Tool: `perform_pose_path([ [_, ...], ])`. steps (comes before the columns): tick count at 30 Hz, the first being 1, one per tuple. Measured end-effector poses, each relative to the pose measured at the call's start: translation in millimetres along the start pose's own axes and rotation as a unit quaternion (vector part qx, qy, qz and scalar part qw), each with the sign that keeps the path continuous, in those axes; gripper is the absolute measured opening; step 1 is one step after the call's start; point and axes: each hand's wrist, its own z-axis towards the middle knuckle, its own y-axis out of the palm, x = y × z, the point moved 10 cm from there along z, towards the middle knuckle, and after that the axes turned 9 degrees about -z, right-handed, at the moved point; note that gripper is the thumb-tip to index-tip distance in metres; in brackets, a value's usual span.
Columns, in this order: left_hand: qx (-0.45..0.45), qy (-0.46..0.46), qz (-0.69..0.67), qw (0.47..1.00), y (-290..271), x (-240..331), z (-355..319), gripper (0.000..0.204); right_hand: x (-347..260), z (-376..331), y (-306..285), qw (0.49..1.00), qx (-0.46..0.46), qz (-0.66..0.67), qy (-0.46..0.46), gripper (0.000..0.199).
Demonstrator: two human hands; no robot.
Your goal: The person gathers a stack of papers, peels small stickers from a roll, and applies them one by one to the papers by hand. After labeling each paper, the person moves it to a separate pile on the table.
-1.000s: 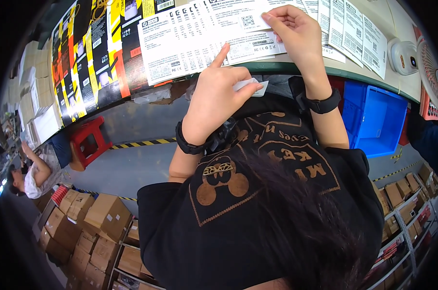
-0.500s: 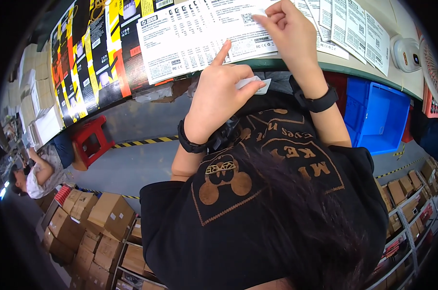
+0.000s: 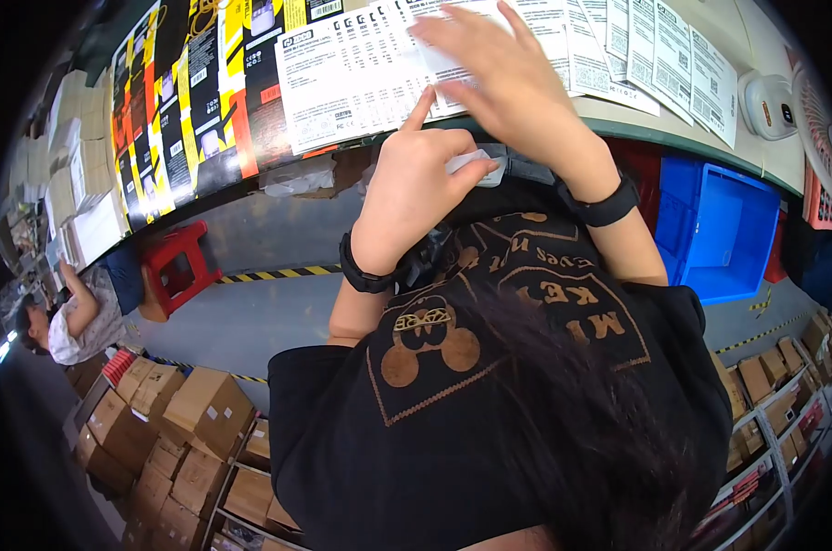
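My left hand [image 3: 416, 188] is by the table's front edge, closed on a small whitish slip [image 3: 489, 174] between thumb and curled fingers. Its index finger points out onto a row of overlapping white printed sheets [image 3: 328, 96]. Over the same sheets reaches my right hand [image 3: 517, 87], open, fingers spread and slightly blurred. I see nothing held in it. It covers part of the sheets, so whether its fingertips touch the paper cannot be told. More white printed sheets [image 3: 678, 60] lie fanned out to its right.
Black, yellow and red printed packaging [image 3: 200, 101] covers the table's left. A white rounded device [image 3: 769, 106] and a pink fan [image 3: 820, 138] stand at the right. Below are a blue crate [image 3: 728, 230] and red stool [image 3: 179, 266]. A person [image 3: 76, 312] is at far left; cardboard boxes [image 3: 209, 404] fill shelving behind.
My right hand has gone from pinching a small white piece to spreading its fingers, moving left and down over the sheets. My left hand has barely moved and keeps its slip.
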Motion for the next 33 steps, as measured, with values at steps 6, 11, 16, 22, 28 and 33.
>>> perform_pose_path([
  [6,-0.030,-0.017,0.041,0.999,0.5,10.6,-1.3,0.019,-4.5,-11.3,9.5,0.966,-0.236,-0.100,0.028,0.053],
  [11,-0.031,-0.023,0.046,0.998,-0.1,15.3,-3.3,0.020,29.3,-41.1,-1.6,0.919,-0.355,-0.066,0.157,0.051],
  [16,-0.015,-0.009,0.032,0.999,0.6,20.2,-5.3,0.018,32.4,-44.7,-24.9,0.921,-0.334,-0.115,0.163,0.046],
  [22,0.125,0.018,-0.078,0.989,-33.2,30.2,-11.0,0.014,23.8,-51.7,-20.6,0.792,-0.249,0.374,0.414,0.028],
  [28,0.180,0.022,-0.119,0.976,-44.9,32.1,-14.4,0.014,17.1,-57.8,-10.7,0.701,-0.240,0.486,0.464,0.017],
  [33,0.146,0.012,-0.122,0.982,-33.4,27.1,-11.2,0.011,26.2,-57.8,-14.6,0.737,-0.232,0.451,0.448,0.015],
])
